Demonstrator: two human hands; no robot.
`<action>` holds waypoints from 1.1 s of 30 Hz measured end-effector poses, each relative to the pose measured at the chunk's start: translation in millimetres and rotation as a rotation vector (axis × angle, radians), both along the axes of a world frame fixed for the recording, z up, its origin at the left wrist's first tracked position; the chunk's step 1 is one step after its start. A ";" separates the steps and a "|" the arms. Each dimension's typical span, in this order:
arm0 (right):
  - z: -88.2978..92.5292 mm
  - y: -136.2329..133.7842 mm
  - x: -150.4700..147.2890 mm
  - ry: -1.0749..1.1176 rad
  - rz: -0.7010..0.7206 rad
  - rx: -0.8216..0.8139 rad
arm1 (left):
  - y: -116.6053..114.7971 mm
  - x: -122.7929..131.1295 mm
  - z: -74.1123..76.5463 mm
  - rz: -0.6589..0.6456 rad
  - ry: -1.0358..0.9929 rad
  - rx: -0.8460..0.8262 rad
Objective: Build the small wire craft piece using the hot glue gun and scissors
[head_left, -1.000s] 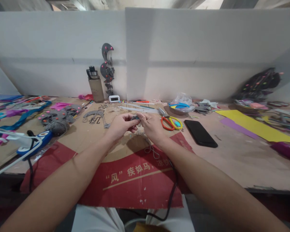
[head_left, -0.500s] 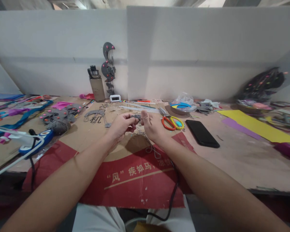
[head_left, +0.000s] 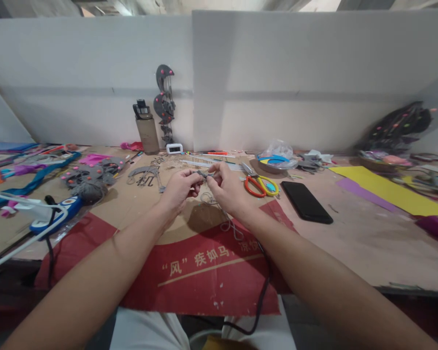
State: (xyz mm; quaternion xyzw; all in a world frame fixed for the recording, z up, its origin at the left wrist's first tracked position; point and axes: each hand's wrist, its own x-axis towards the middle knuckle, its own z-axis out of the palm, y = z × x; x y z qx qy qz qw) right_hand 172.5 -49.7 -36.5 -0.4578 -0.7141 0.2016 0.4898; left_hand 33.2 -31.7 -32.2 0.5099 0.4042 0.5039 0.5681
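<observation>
Over the cardboard sheet [head_left: 131,287], my left hand [head_left: 180,190] pinches a small dark grey piece [head_left: 203,175] that looks like felt or knotted yarn. From the other side my right hand [head_left: 224,188] grips the same piece with thumb and fingertips. Much of it is hidden by the fingers. A loose grey yarn [head_left: 229,224] trails below my right hand and loops on the cardboard. Left of my hands lies a grey curved cutout with strings [head_left: 146,174]. Scissors [head_left: 257,183] with one red and one yellow handle lie right of my right hand.
A black phone [head_left: 305,201] lies on the right. A bottle [head_left: 147,131] and a small clock [head_left: 174,148] stand by the white partition [head_left: 95,58]. On the left are a ball of grey yarn [head_left: 92,191] and a blue power strip [head_left: 56,215]. Yellow sheet [head_left: 387,188] at right.
My right hand has turned, its raised thumb coming down so the fingertips close on the grey piece. My left hand stays nearly in place, and the piece shifts slightly left.
</observation>
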 end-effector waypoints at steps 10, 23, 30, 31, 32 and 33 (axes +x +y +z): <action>-7.9 13.1 4.1 0.146 0.006 0.014 | -0.6 1.7 -2.5 -0.141 -0.078 0.054; -11.8 15.2 5.2 0.105 0.028 0.093 | 0.5 -1.3 0.4 0.049 -0.010 0.088; -3.2 8.5 7.2 0.049 -0.049 0.130 | -2.5 0.2 1.8 0.078 0.055 0.157; -2.8 8.2 7.2 0.046 -0.047 0.133 | -3.0 0.2 2.0 0.083 0.071 0.164; -2.6 8.0 7.2 0.043 -0.047 0.137 | -3.1 0.0 1.9 0.086 0.087 0.170; -2.6 7.8 7.2 0.038 -0.046 0.140 | -2.8 -0.4 1.5 0.090 0.103 0.177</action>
